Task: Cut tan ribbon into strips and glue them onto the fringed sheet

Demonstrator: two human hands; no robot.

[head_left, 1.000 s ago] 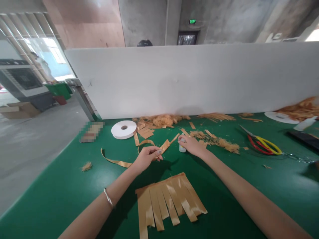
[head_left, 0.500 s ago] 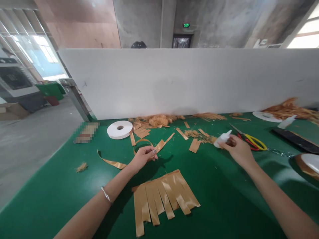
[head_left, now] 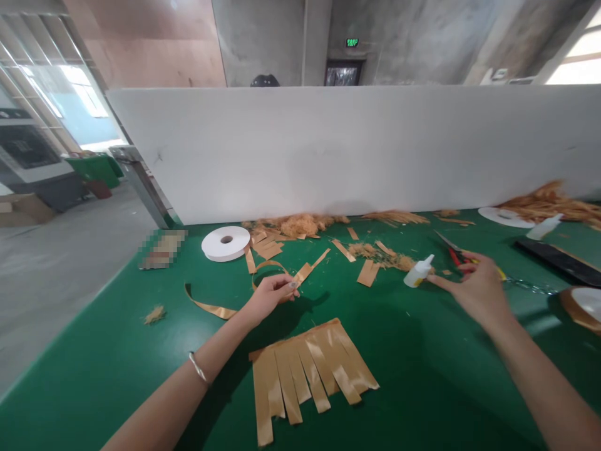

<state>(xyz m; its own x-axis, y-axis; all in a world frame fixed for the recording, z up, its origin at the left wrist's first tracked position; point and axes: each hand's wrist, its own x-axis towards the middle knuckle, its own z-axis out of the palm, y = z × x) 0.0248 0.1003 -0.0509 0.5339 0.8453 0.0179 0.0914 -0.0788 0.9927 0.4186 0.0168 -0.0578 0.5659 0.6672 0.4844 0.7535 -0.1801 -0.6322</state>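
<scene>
My left hand (head_left: 276, 293) pinches a tan ribbon strip (head_left: 304, 273) above the green table; its tail loops behind the fingers. My right hand (head_left: 479, 289) hovers over the scissors (head_left: 454, 250) with thumb and fingers apart, covering much of their red and yellow handles. Just left of its thumb stands a small white glue bottle (head_left: 417, 273), slightly tilted, nozzle up. Whether the thumb touches the bottle is hard to make out. In front of both hands lies a tan fringed piece (head_left: 310, 363), made of several strips hanging from one edge.
A white tape roll (head_left: 225, 243), tan scraps (head_left: 369, 274) and fibre tufts (head_left: 303, 224) lie along the white partition (head_left: 328, 144). To the right are a chain (head_left: 530, 286), a black phone-like slab (head_left: 558, 262), a second bottle (head_left: 544, 227) and a brown-and-white roll (head_left: 582, 307).
My right hand has let go of the glue bottle, which now stands on the table, and has moved right over the scissors. My left hand stays in place with the ribbon.
</scene>
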